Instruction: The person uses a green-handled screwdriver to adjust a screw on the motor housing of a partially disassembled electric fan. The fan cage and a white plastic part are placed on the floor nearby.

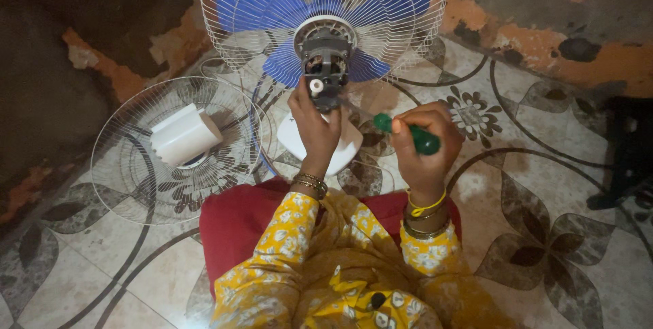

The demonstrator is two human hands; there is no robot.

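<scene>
Patterned tile floor (544, 186): left hand (314, 121) grips fan motor (326, 63), right hand (422, 145) clenches screwdriver (408, 135); loose grille (177, 149) beside.

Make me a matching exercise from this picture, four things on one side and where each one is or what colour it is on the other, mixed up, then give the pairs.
1. fan blades
2. screwdriver
3. loose grille
4. left hand

A. green handle, gripped in the right hand
B. blue
C. flat on the floor
D. on the fan motor

Pairs: 1-B, 2-A, 3-C, 4-D
</scene>
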